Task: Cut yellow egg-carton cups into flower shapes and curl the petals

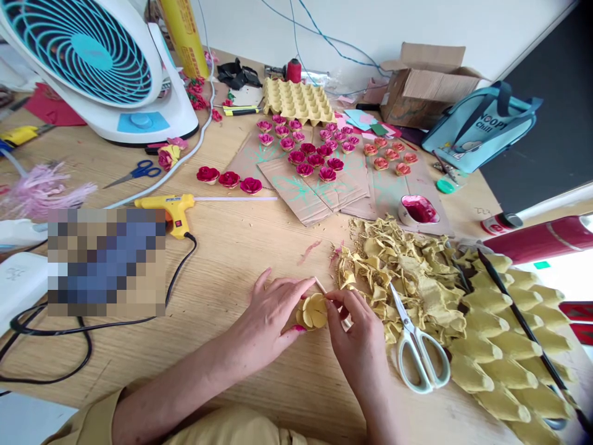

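A yellow flower (312, 311) of egg-carton pulp, with rounded cupped petals, is held low over the table. My left hand (275, 312) closes on its left side, the thumb below and fingers along the top; the thumb tip is stained pink. My right hand (357, 330) pinches a thin pale stick (320, 285) against the flower's right edge. Part of that stick is hidden behind the fingers. Just right of my right hand, white-handled scissors (419, 352) lie with their blades on torn yellow pulp scraps (393, 266).
Yellow egg trays (500, 346) carry a long black brush (514, 309) at right. Painted flowers (315, 159) stand on cardboard (301, 194), near a paint bowl (419, 210). A yellow glue gun (173, 210), its black cable, and a fan (134, 74) occupy the left.
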Demonstrator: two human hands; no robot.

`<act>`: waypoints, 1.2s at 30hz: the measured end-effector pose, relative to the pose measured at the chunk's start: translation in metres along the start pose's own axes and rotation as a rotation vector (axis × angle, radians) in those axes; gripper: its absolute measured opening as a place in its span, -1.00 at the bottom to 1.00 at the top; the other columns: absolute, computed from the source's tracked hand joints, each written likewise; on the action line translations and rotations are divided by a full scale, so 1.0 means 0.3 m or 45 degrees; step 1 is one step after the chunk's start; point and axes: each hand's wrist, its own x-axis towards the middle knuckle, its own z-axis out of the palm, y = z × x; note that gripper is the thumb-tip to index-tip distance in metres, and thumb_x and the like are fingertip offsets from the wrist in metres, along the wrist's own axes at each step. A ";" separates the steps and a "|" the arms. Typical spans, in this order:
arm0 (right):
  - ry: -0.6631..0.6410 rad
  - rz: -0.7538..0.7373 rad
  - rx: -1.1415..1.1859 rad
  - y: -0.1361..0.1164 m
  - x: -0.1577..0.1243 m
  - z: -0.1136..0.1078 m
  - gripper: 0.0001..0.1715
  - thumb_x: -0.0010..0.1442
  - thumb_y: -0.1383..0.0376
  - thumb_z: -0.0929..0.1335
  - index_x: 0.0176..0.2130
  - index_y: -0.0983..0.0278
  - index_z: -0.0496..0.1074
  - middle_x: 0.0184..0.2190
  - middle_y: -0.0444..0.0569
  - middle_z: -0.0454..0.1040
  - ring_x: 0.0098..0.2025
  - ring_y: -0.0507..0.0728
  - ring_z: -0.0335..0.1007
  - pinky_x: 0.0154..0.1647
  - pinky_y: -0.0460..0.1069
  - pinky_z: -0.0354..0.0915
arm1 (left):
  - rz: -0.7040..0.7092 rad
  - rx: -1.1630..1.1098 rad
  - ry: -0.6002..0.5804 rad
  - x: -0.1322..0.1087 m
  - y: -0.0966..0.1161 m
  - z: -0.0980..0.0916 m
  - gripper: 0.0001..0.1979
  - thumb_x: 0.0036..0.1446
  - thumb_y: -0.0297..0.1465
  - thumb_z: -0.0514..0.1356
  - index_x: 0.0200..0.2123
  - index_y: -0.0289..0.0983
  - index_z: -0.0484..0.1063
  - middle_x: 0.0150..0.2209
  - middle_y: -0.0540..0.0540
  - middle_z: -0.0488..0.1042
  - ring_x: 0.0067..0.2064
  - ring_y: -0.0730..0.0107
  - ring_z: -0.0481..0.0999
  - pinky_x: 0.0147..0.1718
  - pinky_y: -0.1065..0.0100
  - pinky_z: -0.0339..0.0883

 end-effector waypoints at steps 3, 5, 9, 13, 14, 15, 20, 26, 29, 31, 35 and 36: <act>-0.005 -0.009 0.004 0.002 -0.005 0.008 -0.86 0.30 0.37 0.28 -0.24 0.23 0.44 -0.38 -0.11 0.46 -0.43 0.06 0.34 -0.35 -0.04 0.25 | -0.015 -0.009 -0.009 0.002 0.004 -0.003 -0.25 0.08 -0.58 0.26 0.28 -0.13 0.04 0.07 -0.12 0.46 0.14 0.18 0.40 0.30 -0.13 -0.16; -0.008 -0.016 -0.002 0.002 -0.007 0.011 -0.85 0.30 0.38 0.27 -0.24 0.23 0.44 -0.37 -0.10 0.46 -0.42 0.06 0.35 -0.36 -0.04 0.25 | -0.020 -0.020 -0.018 0.003 0.005 -0.005 -0.25 0.08 -0.58 0.27 0.27 -0.13 0.04 0.06 -0.11 0.45 0.13 0.19 0.39 0.30 -0.12 -0.17; -0.005 -0.021 -0.064 0.004 -0.010 0.013 -0.85 0.31 0.37 0.27 -0.25 0.23 0.44 -0.38 -0.09 0.46 -0.40 0.08 0.35 -0.35 -0.04 0.23 | -0.025 -0.030 -0.021 0.002 0.004 -0.004 -0.24 0.08 -0.59 0.28 0.27 -0.13 0.03 0.05 -0.10 0.46 0.12 0.20 0.40 0.30 -0.12 -0.18; -0.006 -0.024 -0.104 0.001 -0.011 0.014 -0.85 0.31 0.38 0.27 -0.25 0.23 0.44 -0.38 -0.10 0.45 -0.40 0.08 0.35 -0.34 -0.04 0.21 | -0.018 -0.026 -0.020 0.001 0.004 -0.004 -0.26 0.08 -0.58 0.28 0.26 -0.12 0.05 0.04 -0.09 0.46 0.12 0.20 0.39 0.30 -0.11 -0.17; -0.003 -0.024 -0.106 -0.001 -0.011 0.014 -0.85 0.31 0.38 0.27 -0.25 0.23 0.44 -0.38 -0.10 0.45 -0.40 0.08 0.35 -0.34 -0.04 0.21 | -0.019 -0.024 -0.023 0.001 0.004 -0.005 -0.26 0.08 -0.58 0.28 0.26 -0.12 0.05 0.05 -0.09 0.46 0.12 0.20 0.39 0.30 -0.11 -0.17; 0.005 -0.026 -0.108 -0.003 -0.012 0.015 -0.85 0.31 0.38 0.27 -0.25 0.23 0.44 -0.38 -0.10 0.45 -0.40 0.08 0.35 -0.34 -0.04 0.22 | -0.020 -0.022 -0.025 0.002 0.005 -0.005 -0.25 0.08 -0.58 0.28 0.26 -0.12 0.05 0.05 -0.08 0.45 0.13 0.21 0.39 0.30 -0.11 -0.18; 0.047 -0.071 -0.161 -0.002 -0.018 0.018 -0.86 0.31 0.37 0.29 -0.26 0.21 0.44 -0.38 -0.10 0.45 -0.37 0.10 0.36 -0.33 -0.04 0.21 | -0.021 -0.007 -0.030 0.007 0.007 -0.005 -0.29 0.08 -0.58 0.29 0.24 -0.12 0.10 0.08 -0.08 0.44 0.14 0.21 0.37 0.30 -0.10 -0.19; 0.037 -0.125 -0.244 0.008 -0.017 0.021 -0.86 0.32 0.37 0.29 -0.27 0.21 0.43 -0.39 -0.08 0.45 -0.36 0.12 0.35 -0.32 -0.03 0.20 | -0.010 -0.001 -0.031 0.003 0.008 -0.004 -0.31 0.08 -0.57 0.29 0.22 -0.13 0.12 0.09 -0.11 0.44 0.13 0.19 0.38 0.29 -0.11 -0.19; 0.028 -0.175 -0.275 0.012 -0.017 0.023 -0.85 0.33 0.36 0.28 -0.27 0.22 0.43 -0.39 -0.06 0.44 -0.36 0.13 0.35 -0.31 -0.02 0.19 | -0.009 0.005 -0.026 0.002 0.005 -0.001 -0.32 0.08 -0.56 0.29 0.22 -0.13 0.12 0.09 -0.12 0.44 0.14 0.17 0.37 0.29 -0.11 -0.18; 0.023 -0.200 -0.297 0.013 -0.018 0.024 -0.84 0.33 0.37 0.27 -0.27 0.23 0.43 -0.40 -0.06 0.43 -0.35 0.13 0.35 -0.30 -0.01 0.19 | -0.006 0.008 -0.021 0.003 0.004 0.000 -0.32 0.08 -0.56 0.29 0.22 -0.13 0.12 0.09 -0.13 0.44 0.14 0.16 0.37 0.28 -0.12 -0.16; 0.028 -0.231 -0.341 0.012 -0.019 0.024 -0.84 0.33 0.39 0.27 -0.29 0.24 0.42 -0.41 -0.06 0.42 -0.36 0.13 0.34 -0.29 0.00 0.19 | 0.001 0.001 -0.017 0.006 0.009 -0.002 -0.32 0.08 -0.56 0.29 0.21 -0.12 0.12 0.08 -0.14 0.45 0.12 0.16 0.39 0.27 -0.13 -0.14; 0.032 -0.243 -0.349 0.011 -0.019 0.024 -0.84 0.33 0.39 0.27 -0.29 0.24 0.41 -0.41 -0.06 0.41 -0.36 0.13 0.34 -0.29 0.00 0.19 | 0.002 0.000 -0.017 0.007 0.010 -0.004 -0.33 0.08 -0.57 0.29 0.20 -0.12 0.12 0.07 -0.13 0.45 0.12 0.16 0.39 0.26 -0.13 -0.13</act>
